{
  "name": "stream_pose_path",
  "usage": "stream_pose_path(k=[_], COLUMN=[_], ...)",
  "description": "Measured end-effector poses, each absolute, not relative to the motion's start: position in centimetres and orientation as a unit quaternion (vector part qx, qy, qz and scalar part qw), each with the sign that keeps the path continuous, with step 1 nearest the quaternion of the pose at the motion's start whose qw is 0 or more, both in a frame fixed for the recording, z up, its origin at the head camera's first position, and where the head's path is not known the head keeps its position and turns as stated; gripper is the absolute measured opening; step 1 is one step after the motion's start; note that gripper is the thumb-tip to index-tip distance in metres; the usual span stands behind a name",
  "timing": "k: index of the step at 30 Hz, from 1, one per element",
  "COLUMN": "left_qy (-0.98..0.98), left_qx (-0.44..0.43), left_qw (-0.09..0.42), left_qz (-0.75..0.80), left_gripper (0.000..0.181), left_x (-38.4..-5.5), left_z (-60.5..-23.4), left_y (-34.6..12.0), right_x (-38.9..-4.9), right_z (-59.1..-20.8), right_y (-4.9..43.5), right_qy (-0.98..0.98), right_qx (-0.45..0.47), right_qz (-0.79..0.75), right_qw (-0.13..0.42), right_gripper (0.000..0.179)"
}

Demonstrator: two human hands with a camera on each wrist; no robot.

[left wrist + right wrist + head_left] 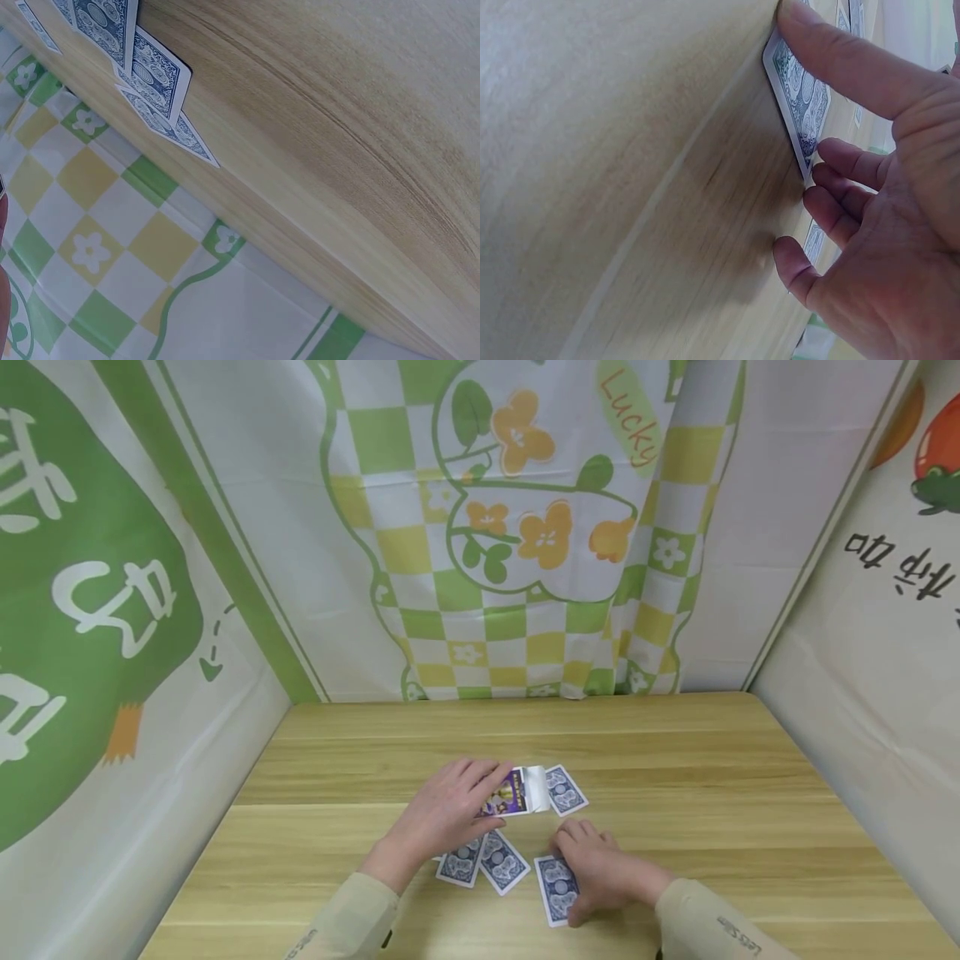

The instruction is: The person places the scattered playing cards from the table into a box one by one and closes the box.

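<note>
My left hand grips a purple card box just above the table, thumb on its near side and fingers over its far side. The box's white flap stands open toward the right. My right hand holds a blue-backed playing card by its right side. In the right wrist view its thumb is at one corner of the card and the fingertips are by another. More blue-backed cards lie overlapping below the left hand, which partly covers them. In the left wrist view only a sliver of that hand shows.
Another blue-backed card lies beyond the box flap, partly under it in the head view. The wooden table meets patterned cloth walls at the back and both sides.
</note>
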State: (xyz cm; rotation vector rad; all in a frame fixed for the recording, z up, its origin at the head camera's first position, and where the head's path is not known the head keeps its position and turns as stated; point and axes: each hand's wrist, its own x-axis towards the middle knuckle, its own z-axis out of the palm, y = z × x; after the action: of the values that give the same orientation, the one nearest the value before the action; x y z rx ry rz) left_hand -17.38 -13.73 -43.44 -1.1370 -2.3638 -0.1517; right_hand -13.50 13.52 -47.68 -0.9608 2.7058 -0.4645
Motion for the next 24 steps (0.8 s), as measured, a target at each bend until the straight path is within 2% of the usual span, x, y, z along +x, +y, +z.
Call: stream_pose_path(k=[7,24], left_qy=[-0.874,-0.870], left_qx=[-0.413,-0.416], left_qw=[0.250,0.259], left_qz=[-0.047,-0.050], left_gripper=[0.084,0.083], left_x=[-17.38,-17.58], left_z=[-43.48,-43.71], left_y=[-13.81,-13.69], right_x=[-13.45,-13.55], right_z=[-47.53,-46.75], right_y=[13.67,13.54], right_qy=[0.922,0.938], right_qx=[-0.314,-0.306], right_qz=[-0.182,-0.116], right_qw=[0.135,0.118], right_gripper=[0.078,0.086])
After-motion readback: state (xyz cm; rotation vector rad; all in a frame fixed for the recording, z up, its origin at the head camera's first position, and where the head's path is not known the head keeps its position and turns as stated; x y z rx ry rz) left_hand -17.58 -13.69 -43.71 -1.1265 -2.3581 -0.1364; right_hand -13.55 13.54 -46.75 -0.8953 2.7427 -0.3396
